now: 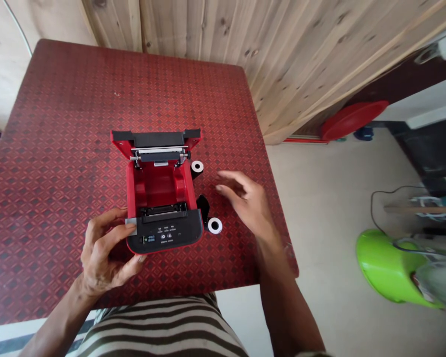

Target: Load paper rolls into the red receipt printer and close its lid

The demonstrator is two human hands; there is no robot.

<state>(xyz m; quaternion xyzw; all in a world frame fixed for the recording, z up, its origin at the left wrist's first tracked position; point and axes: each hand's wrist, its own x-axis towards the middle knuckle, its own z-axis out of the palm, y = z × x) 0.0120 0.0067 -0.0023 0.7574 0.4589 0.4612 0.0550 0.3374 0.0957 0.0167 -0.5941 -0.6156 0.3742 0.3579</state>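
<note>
A red and black receipt printer (163, 233) stands on the table with its lid (156, 140) raised, so its red paper compartment (159, 184) shows, with no roll in it. My left hand (106, 248) grips the printer's front left corner, fingers on the side and top, thumb at the front. To the printer's right are two small rolls: one paper roll (196, 167) by the rear side, another paper roll (214, 226) by the front corner with a dark strip beside it. My right hand (247, 201) hovers right of both rolls, fingers apart and holding nothing.
The red patterned table (78, 99) reaches back to a wooden plank wall (223, 34). On the floor to the right are a green tub (382, 267), a red basin (353, 119) and a dark cable (379, 196). My striped shirt is at the table's front edge.
</note>
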